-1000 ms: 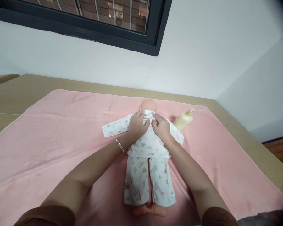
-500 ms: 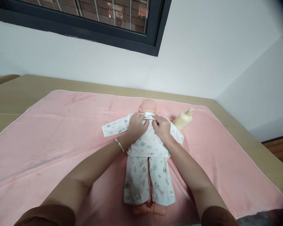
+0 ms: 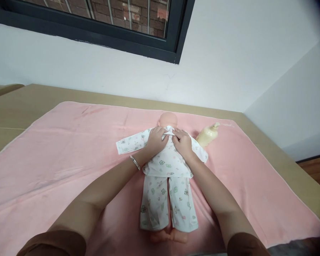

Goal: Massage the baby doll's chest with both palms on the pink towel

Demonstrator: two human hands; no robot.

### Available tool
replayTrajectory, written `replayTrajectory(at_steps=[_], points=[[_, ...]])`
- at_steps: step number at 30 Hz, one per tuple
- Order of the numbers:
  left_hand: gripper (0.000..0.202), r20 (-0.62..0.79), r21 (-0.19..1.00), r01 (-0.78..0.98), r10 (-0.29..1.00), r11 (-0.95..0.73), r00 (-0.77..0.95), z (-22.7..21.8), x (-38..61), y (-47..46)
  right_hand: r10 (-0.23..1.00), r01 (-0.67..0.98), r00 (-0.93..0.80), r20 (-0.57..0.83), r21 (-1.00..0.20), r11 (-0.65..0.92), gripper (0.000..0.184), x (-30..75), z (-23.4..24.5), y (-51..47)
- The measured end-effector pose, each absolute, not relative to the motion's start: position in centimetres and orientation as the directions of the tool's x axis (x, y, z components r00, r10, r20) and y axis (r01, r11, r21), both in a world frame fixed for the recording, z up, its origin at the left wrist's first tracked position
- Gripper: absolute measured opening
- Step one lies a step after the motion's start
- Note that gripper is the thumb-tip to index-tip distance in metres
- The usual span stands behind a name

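A baby doll point(image 3: 168, 118) lies on its back on a pink blanket point(image 3: 69, 149), head toward the wall. It wears a white printed shirt point(image 3: 166, 161) and matching trousers point(image 3: 168, 202); its bare feet show at the bottom. My left hand point(image 3: 156, 140), with a silver bangle on the wrist, and my right hand point(image 3: 182, 142) both rest on the doll's chest just under the neck. The fingers of both hands pinch the shirt's collar edges together. The sleeves lie spread out to both sides.
A cream baby bottle point(image 3: 208, 134) lies on its side on the blanket just right of the doll's shoulder. The blanket covers a tan table point(image 3: 29, 103) that reaches a white wall with a dark-framed window point(image 3: 109, 32). Wooden floor shows at far right.
Both hands have crept slightly up toward the doll's neck, still gripping the shirt's collar. Nothing else has moved.
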State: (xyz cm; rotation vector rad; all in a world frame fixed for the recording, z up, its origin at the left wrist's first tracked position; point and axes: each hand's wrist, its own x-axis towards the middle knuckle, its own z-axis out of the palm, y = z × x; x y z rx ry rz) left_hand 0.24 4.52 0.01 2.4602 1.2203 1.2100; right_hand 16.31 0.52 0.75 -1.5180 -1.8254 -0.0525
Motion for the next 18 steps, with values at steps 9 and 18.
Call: replayTrajectory(at_steps=[9, 18], points=[[0.011, 0.667, 0.432, 0.702, 0.724, -0.566, 0.172, -0.2, 0.3, 3.3, 0.775, 0.869, 0.092, 0.625, -0.431, 0.244, 0.03, 15.8, 0.5, 0.1], [0.015, 0.64, 0.468, 0.709, 0.756, -0.528, 0.14, 0.0, 0.3, 3.5, 0.85, 0.86, 0.184, 0.494, -0.499, 0.103, 0.034, 15.3, 1.4, -0.3]])
